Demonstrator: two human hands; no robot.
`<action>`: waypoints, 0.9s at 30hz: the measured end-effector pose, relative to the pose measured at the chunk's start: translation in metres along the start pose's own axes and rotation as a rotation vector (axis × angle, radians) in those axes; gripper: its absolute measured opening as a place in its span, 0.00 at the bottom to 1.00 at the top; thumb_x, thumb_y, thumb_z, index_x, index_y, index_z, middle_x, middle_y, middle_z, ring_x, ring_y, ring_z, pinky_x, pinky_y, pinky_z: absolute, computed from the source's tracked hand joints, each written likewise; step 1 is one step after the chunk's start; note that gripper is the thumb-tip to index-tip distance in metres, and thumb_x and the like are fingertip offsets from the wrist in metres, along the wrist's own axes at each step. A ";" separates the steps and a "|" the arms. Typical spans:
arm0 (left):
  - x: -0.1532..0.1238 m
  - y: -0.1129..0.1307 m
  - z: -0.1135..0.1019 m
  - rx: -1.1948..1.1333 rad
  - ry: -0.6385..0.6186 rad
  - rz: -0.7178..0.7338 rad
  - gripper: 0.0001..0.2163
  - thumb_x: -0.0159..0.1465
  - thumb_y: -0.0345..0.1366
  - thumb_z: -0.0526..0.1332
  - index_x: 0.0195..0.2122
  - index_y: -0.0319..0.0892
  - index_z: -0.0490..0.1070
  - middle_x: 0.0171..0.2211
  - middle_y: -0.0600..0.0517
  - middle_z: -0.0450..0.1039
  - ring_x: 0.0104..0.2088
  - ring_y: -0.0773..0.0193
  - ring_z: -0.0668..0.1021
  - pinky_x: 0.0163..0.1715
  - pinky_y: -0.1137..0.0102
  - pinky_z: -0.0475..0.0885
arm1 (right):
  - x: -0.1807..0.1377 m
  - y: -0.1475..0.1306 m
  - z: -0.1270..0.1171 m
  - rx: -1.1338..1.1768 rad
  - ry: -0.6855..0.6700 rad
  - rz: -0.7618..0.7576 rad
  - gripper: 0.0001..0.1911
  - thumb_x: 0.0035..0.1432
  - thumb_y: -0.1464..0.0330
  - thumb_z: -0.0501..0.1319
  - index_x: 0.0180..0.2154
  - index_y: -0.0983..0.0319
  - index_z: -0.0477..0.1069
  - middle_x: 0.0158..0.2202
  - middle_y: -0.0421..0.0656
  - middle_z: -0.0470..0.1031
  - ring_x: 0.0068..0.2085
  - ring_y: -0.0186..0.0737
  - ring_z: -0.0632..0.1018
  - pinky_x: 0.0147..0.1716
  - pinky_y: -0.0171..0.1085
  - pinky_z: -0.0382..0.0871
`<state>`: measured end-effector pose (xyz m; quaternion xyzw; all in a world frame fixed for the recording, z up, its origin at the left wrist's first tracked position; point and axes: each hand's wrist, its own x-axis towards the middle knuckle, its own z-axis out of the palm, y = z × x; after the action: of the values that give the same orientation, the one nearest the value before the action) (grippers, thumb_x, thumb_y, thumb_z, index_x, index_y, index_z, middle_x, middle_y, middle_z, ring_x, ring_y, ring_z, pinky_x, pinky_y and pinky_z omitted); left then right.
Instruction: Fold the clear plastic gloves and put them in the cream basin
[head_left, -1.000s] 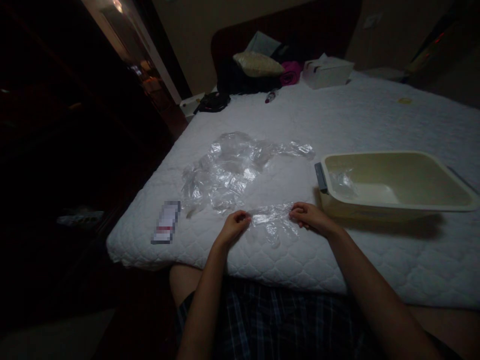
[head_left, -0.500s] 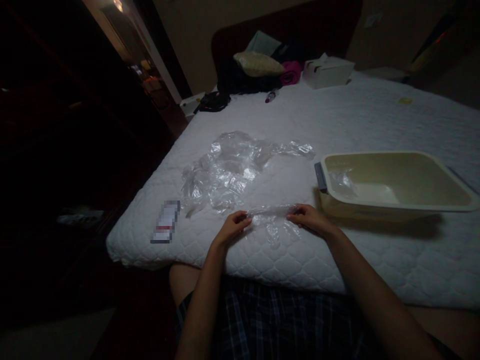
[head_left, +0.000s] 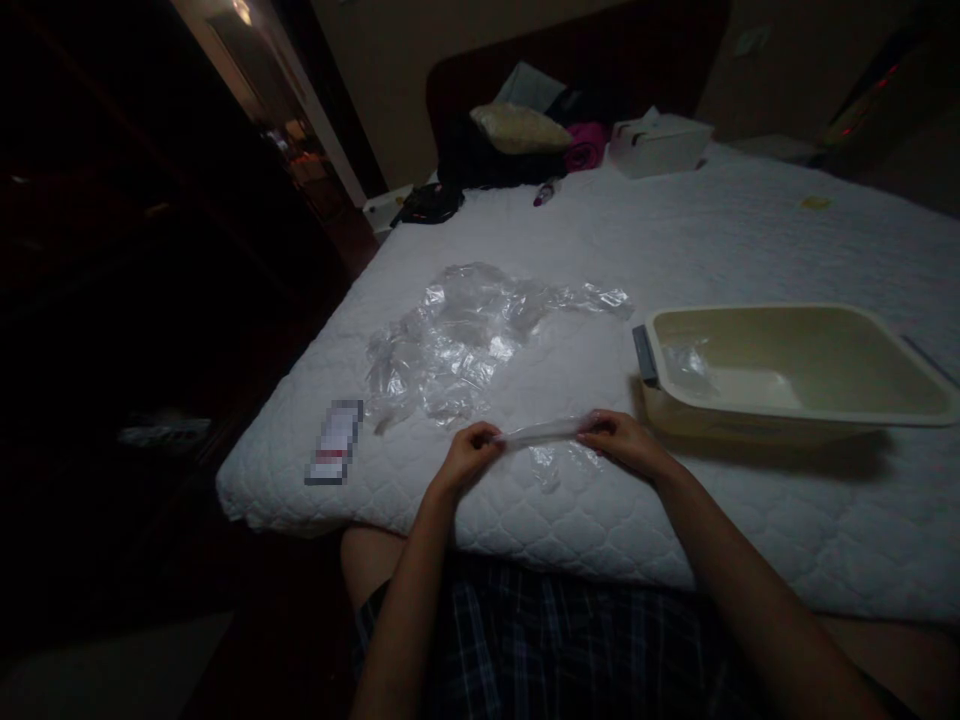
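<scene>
Between my two hands a clear plastic bag (head_left: 541, 432) is stretched into a narrow folded strip, close to the bed's front edge. My left hand (head_left: 474, 452) pinches its left end with thumb and fingers. The right end is pinched by my right hand (head_left: 619, 440). Just below the strip, more clear plastic (head_left: 546, 468) lies on the quilted white bed cover. Beyond my hands spreads a pile of crumpled clear plastic bags (head_left: 465, 335).
A cream plastic tub (head_left: 787, 412) with grey handles stands at the right, some clear plastic inside. A phone-shaped, pixelated object (head_left: 334, 442) lies left. Farther back are a white box (head_left: 660, 147), a pink roll (head_left: 585, 147), a beige pillow-like bundle (head_left: 521, 128) and a black bag (head_left: 431, 203).
The plastic between my hands has gone from a loose, wider sheet to a tighter, narrower strip. Both hands stay in almost the same place, still pinching its ends.
</scene>
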<state>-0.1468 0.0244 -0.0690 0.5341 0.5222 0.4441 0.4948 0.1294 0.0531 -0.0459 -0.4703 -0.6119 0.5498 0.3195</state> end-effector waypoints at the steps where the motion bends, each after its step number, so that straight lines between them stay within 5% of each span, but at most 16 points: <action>1: 0.000 0.000 -0.001 -0.008 -0.010 0.018 0.10 0.48 0.35 0.65 0.30 0.38 0.72 0.27 0.53 0.69 0.28 0.69 0.71 0.28 0.75 0.64 | 0.000 0.001 0.000 0.001 0.000 -0.006 0.13 0.43 0.61 0.64 0.27 0.63 0.68 0.22 0.38 0.68 0.23 0.32 0.68 0.22 0.32 0.61; 12: -0.001 0.002 -0.007 -0.133 -0.036 0.079 0.07 0.46 0.31 0.66 0.28 0.40 0.76 0.35 0.49 0.72 0.36 0.63 0.73 0.36 0.71 0.67 | -0.003 -0.001 -0.002 -0.055 0.039 -0.137 0.08 0.42 0.67 0.61 0.28 0.62 0.74 0.31 0.44 0.74 0.35 0.40 0.73 0.37 0.39 0.66; 21: -0.007 0.012 -0.005 0.010 -0.087 0.125 0.07 0.47 0.26 0.59 0.25 0.41 0.76 0.36 0.47 0.71 0.39 0.60 0.72 0.39 0.68 0.65 | -0.010 0.005 0.002 0.008 0.050 -0.154 0.16 0.54 0.62 0.50 0.28 0.63 0.74 0.36 0.47 0.73 0.33 0.39 0.72 0.24 0.35 0.63; 27: -0.007 0.011 -0.005 -0.005 -0.080 0.160 0.07 0.48 0.26 0.58 0.23 0.41 0.75 0.34 0.48 0.72 0.37 0.61 0.73 0.39 0.68 0.65 | -0.010 0.001 0.008 -0.139 0.106 -0.164 0.13 0.52 0.59 0.58 0.28 0.63 0.72 0.30 0.44 0.72 0.33 0.38 0.72 0.32 0.37 0.65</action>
<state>-0.1509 0.0179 -0.0577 0.5898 0.4568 0.4619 0.4797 0.1257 0.0401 -0.0475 -0.4682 -0.6673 0.4523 0.3619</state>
